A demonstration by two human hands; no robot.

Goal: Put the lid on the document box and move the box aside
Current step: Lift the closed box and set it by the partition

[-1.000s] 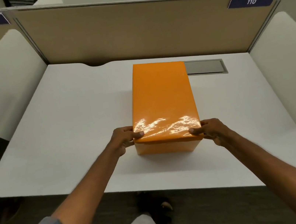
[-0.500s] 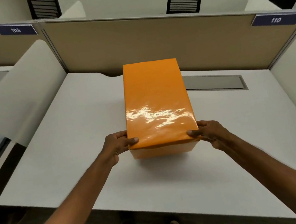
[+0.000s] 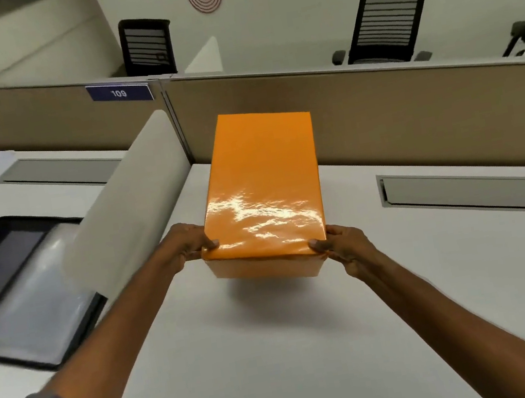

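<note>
An orange document box (image 3: 266, 272) with its glossy orange lid (image 3: 263, 181) fitted on top is held a little above the white desk (image 3: 278, 351); a soft shadow lies under its near end. My left hand (image 3: 184, 244) grips the near left corner of the box, thumb on the lid. My right hand (image 3: 342, 246) grips the near right corner the same way. The box points away from me, its far end close to the beige partition (image 3: 412, 113).
A curved white side divider (image 3: 132, 212) stands just left of the box. Beyond it, the neighbouring desk holds a dark folder with a plastic sleeve (image 3: 17, 286) and papers. A grey cable flap (image 3: 466, 192) is set in the desk at the right. Office chairs stand behind the partition.
The box has been lifted off the desk and carried leftward toward the side divider, both hands keeping their grip. The view has swung left.
</note>
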